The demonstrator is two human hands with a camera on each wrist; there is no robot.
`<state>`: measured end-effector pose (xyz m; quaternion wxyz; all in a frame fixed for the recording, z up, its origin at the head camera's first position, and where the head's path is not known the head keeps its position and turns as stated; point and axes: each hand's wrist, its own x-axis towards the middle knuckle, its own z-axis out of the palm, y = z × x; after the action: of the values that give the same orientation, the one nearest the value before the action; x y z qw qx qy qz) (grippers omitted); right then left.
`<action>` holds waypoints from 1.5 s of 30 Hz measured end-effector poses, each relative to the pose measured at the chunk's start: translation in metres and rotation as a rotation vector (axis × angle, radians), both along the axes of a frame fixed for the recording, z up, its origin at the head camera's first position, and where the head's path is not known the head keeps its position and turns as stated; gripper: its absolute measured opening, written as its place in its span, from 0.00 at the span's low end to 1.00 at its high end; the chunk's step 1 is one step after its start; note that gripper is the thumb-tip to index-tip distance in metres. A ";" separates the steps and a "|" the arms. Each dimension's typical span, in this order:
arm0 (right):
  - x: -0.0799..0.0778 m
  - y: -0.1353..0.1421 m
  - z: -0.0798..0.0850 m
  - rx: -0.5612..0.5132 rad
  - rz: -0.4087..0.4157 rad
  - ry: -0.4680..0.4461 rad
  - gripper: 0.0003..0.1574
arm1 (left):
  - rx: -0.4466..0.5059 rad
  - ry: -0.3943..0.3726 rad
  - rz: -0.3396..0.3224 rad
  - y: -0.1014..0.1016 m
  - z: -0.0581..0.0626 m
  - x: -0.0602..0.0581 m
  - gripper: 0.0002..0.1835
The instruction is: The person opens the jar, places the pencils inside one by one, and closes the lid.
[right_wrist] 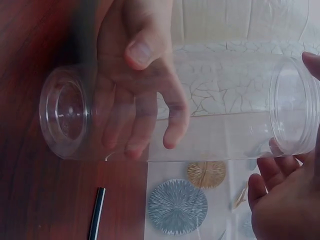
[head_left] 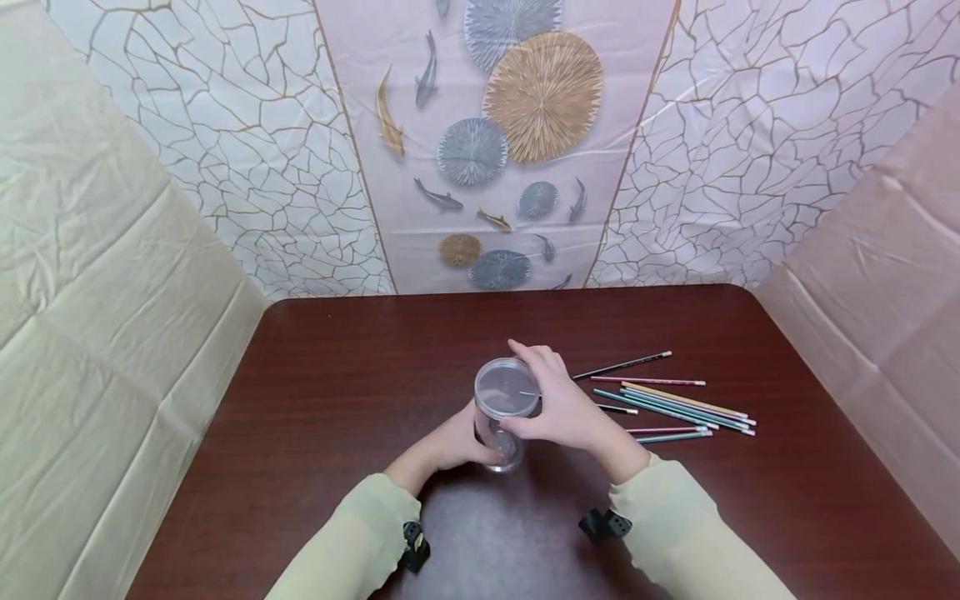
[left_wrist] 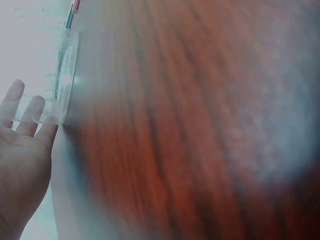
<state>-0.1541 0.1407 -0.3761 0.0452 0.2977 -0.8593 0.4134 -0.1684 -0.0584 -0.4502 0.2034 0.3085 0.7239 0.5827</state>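
A tall clear plastic jar (head_left: 506,393) stands upright between the two hands, its base at the tabletop. My left hand (head_left: 452,439) grips the lower body from the left, thumb in front. Through the clear wall in the right wrist view, the left hand's fingers (right_wrist: 173,120) show bent around the far side. Up at the rim, my right hand (head_left: 564,407) holds the jar's top, thumb on the near side and fingers spread round the far side. The left wrist view catches only the jar's bottom edge (left_wrist: 69,75) beside the left hand (left_wrist: 25,160).
To the right, several pencils lie loosely grouped on the dark red-brown table (head_left: 360,375), among them teal pencils (head_left: 660,407), a pink pencil (head_left: 660,381) and a black pencil (head_left: 630,364). A patterned cloth (head_left: 472,150) hangs behind the table, with pale cloth at both sides.
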 end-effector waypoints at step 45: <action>0.010 -0.006 -0.007 -0.084 -0.233 -0.040 0.48 | -0.023 0.060 0.052 0.004 -0.019 -0.004 0.49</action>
<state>-0.1437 0.1345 -0.3831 0.0879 0.1855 -0.8708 0.4468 -0.1720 -0.0540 -0.4695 0.1696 0.3045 0.7441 0.5699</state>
